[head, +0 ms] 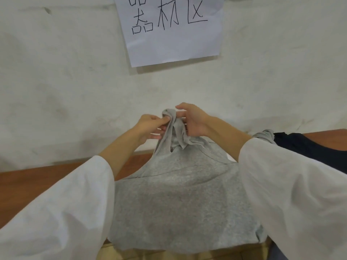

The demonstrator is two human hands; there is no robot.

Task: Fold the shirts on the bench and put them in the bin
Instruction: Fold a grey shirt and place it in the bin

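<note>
A grey shirt (180, 199) lies spread over the brown bench (33, 181), its lower edge hanging past the bench's front. Its far end is bunched and lifted off the bench. My left hand (152, 128) pinches this bunched cloth from the left, thumb on top. My right hand (193, 121) holds the same bunch from the right, fingers curled round it. Both my forearms wear white sleeves. At the right lie a dark shirt (308, 147) and a second grey garment (264, 136), partly hidden by my right arm. No bin is in view.
A white wall (75, 91) rises directly behind the bench. A white paper sign (172, 34) with handwritten characters hangs on it above my hands. A pale floor shows below the bench's front edge.
</note>
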